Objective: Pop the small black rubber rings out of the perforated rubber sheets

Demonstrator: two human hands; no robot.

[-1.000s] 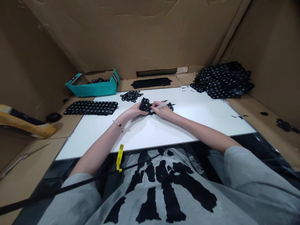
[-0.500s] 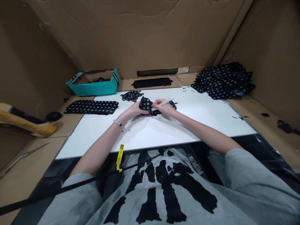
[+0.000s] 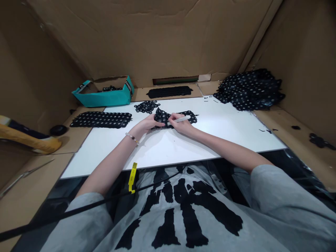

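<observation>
A black sheet with rows of pale dots (image 3: pixel 190 114) lies on the white board (image 3: pixel 105 154), its left part bent up. My left hand (image 3: pixel 149 123) grips that raised left end, thumb on the near side. A white pen-like tool (image 3: pixel 183 119) is pinched in my right hand (image 3: pixel 180 124), its tip against the sheet beside my left thumb. Behind my left hand sits a pile of small black rings (image 3: pixel 147 106).
A teal box (image 3: pixel 107 98) holding black rings stands back left, near a flat dotted sheet (image 3: pixel 101 119). Black strips (image 3: pixel 170 91) lie at the back. Dotted sheets (image 3: pixel 249 89) are heaped back right. Scissors (image 3: pixel 26 174) and a yellow-and-dark roll (image 3: pixel 28 134) are far left.
The white tool has tilted lower, with my right hand slightly to the left. More of the sheet's right part shows flat behind my right hand.
</observation>
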